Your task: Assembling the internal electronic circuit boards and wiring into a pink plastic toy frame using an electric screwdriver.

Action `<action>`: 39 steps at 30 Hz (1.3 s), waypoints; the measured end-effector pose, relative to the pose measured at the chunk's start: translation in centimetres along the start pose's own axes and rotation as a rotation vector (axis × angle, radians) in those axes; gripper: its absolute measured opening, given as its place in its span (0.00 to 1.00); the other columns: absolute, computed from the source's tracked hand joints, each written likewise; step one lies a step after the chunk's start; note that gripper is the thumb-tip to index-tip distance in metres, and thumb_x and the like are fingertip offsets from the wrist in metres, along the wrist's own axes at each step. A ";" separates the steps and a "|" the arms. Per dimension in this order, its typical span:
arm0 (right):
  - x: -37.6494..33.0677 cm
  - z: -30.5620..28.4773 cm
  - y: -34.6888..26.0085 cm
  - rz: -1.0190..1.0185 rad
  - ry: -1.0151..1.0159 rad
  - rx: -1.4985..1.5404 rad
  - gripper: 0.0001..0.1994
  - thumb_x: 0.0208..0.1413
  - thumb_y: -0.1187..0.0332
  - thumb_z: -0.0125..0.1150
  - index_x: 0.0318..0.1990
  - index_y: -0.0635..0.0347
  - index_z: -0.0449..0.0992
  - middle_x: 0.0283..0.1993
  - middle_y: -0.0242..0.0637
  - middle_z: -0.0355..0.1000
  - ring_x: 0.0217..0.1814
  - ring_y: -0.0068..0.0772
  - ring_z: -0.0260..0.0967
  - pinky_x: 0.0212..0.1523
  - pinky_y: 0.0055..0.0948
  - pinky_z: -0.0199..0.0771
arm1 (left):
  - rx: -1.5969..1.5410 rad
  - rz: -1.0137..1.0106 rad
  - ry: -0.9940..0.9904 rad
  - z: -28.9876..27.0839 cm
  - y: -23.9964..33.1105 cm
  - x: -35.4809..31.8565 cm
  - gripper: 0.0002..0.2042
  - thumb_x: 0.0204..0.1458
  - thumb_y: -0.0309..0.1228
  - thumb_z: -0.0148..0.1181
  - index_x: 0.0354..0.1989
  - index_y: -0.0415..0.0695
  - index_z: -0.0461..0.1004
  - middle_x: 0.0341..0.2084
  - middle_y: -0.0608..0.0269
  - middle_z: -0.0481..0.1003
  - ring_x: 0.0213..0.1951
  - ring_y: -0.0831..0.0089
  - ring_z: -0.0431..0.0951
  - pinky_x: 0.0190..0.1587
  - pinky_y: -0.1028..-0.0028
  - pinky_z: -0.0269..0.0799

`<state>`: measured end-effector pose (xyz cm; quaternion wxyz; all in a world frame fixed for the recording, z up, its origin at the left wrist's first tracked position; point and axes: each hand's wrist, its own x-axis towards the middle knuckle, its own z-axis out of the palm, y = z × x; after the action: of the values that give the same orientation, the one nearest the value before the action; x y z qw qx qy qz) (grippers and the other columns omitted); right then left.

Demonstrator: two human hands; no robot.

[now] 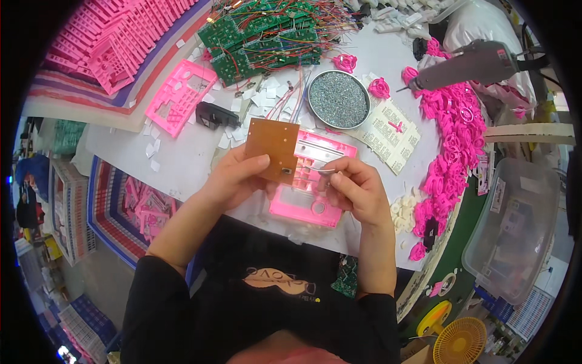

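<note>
My left hand (236, 173) grips a brown circuit board (271, 142) by its lower left edge, thumb on the flat face. Thin wires (309, 169) run from the board's lower right side toward my right hand (361, 189). That hand is closed in a pinch on a small silvery part (327, 172), whose exact kind I cannot make out. Beneath both hands a pink plastic housing (330, 217) lies on the table, partly covered by the board and my fingers. It has a round opening and several small compartments.
Behind the board stands a round tin of small screws (338, 100). Green circuit boards with wires (260, 45) are piled at the back. An electric screwdriver (464, 65) hangs at the right above heaped pink parts (451, 127). Another pink housing (180, 97) and a black part (215, 115) lie left.
</note>
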<state>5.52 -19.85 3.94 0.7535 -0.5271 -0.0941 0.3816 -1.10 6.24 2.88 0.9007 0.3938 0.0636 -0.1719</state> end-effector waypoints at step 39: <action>-2.5 2.0 -2.7 -0.366 0.142 -1.102 0.09 0.53 0.75 0.62 0.42 0.62 0.79 0.35 0.43 0.76 0.37 0.44 0.74 0.40 0.35 0.72 | 0.943 0.124 -0.450 0.4 2.4 -7.4 0.09 0.54 0.24 0.63 0.43 0.38 0.77 0.37 0.54 0.79 0.40 0.59 0.80 0.43 0.67 0.75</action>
<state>3.97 -20.51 7.74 0.4263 -0.8407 -0.3174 0.1036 -7.17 9.41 6.62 0.6257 0.7126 -0.2392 -0.2087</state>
